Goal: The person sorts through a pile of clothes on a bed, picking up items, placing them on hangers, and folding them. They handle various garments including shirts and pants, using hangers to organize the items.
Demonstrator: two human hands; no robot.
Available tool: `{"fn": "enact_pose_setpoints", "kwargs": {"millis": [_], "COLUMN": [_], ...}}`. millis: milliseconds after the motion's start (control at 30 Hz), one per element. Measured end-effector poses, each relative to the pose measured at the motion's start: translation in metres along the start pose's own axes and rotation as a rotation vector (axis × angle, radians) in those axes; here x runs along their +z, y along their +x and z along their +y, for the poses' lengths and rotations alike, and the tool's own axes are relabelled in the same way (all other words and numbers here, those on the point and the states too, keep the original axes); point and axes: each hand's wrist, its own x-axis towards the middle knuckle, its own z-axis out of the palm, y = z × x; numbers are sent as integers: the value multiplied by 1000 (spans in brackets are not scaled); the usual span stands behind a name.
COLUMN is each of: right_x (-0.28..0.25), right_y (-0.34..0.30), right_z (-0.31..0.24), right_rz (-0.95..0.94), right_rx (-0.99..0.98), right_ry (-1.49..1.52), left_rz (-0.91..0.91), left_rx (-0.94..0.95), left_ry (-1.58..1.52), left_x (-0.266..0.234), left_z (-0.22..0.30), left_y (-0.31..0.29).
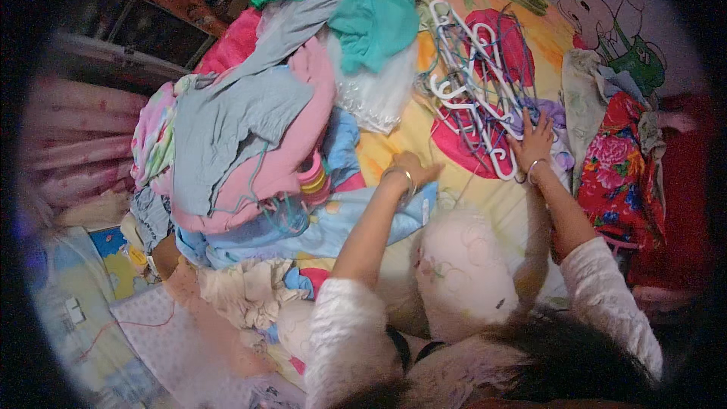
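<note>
My right hand (535, 140) reaches over the right side of a tangled heap of clothes hangers (485, 91), white plastic ones mixed with thin dark ones. Its fingers are spread and touch the hangers' edge, near a piece of purple cloth (556, 117). Lower and further left, my left hand (413, 170) is over the yellow patterned bedsheet (386, 148), fingers loosely stretched and nothing visible in them. A light blue printed cloth (363, 216) lies just below it. Both wrists wear bangles.
A large pile of clothes, with a grey garment (242, 117), pink cloth (322, 79) and teal cloth (371, 11), fills the left and far side. Several coloured hangers (312, 180) stick out of it. Red floral fabric (612, 159) lies at the right, beside the wall.
</note>
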Motion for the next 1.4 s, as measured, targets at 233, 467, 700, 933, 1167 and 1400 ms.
{"fn": "enact_pose_setpoints", "kwargs": {"millis": [233, 467, 700, 933, 1167, 1400], "right_x": [11, -22, -62, -127, -191, -177], "right_y": [8, 22, 94, -7, -102, -115], "right_z": [4, -18, -72, 20, 184, 243], "right_rz": [10, -111, -78, 349, 476, 118], "right_rx": [11, 83, -9, -258, 323, 828], "right_ry": [67, 163, 526, 509, 33, 96], "left_rz": [102, 351, 497, 646, 452, 683], "left_rx": [-194, -28, -14, -56, -190, 72], "left_ry": [-1123, -775, -508, 101, -135, -52], "left_x": [6, -24, -171, -233, -219, -180], "left_z": [62, 68, 67, -10, -64, -26], "left_y": [87, 122, 197, 258, 284, 198]}}
